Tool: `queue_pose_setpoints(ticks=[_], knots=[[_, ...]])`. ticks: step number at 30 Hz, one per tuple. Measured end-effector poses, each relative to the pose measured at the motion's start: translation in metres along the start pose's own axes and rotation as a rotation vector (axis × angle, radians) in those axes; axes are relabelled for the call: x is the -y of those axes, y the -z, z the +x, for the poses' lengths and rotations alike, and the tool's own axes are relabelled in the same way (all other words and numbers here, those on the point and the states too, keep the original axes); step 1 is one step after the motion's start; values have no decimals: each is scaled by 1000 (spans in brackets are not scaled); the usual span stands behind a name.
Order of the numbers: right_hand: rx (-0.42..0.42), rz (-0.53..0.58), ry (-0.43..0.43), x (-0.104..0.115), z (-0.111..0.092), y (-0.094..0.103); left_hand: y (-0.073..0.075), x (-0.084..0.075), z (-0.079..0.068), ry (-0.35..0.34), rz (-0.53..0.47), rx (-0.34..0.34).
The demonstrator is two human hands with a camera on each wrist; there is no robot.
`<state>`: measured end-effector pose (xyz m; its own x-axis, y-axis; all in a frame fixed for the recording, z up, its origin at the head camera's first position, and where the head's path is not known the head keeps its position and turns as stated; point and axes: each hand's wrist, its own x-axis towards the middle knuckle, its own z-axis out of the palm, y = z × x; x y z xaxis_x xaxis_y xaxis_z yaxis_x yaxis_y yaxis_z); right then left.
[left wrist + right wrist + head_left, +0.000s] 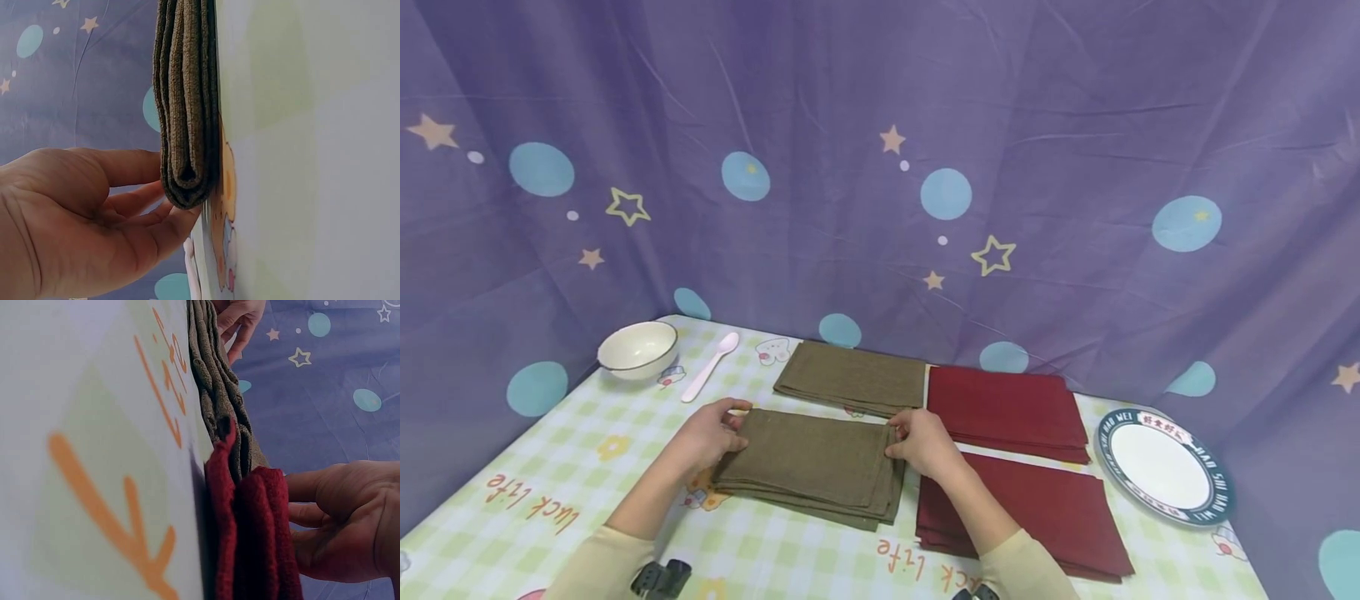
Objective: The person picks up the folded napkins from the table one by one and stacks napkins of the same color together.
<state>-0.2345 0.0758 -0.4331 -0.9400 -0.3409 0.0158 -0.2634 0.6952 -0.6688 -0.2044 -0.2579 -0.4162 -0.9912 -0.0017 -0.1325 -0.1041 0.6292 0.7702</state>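
A folded olive-brown cloth (pixel 808 458) lies in several layers near the middle of the table in the head view. At its left edge, my left hand (pixel 707 433) grips the fold, thumb on the upper face and fingertips by the far corner. The left wrist view shows the layered fold (pixel 184 156) between thumb and fingers. My right hand (pixel 922 442) pinches the cloth's upper right edge. In the right wrist view, folded red cloth (pixel 269 544) hides part of that grip. Behind lies another folded olive-brown cloth (pixel 857 377).
Two folded red cloths, a far one (pixel 1003 408) and a near one (pixel 1037 508) under my right forearm, lie to the right. Beyond them is a round plate (pixel 1108 437) with a teal rim. A white bowl (pixel 638 348) and spoon (pixel 711 367) stand at the back left. A purple curtain (pixel 850 167) hangs behind.
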Motion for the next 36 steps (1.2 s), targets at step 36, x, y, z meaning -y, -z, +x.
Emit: queue_pose_setpoints(ticks=[36], knots=[[55, 463, -128, -3, -7, 2, 3, 5, -2, 7, -142, -13]])
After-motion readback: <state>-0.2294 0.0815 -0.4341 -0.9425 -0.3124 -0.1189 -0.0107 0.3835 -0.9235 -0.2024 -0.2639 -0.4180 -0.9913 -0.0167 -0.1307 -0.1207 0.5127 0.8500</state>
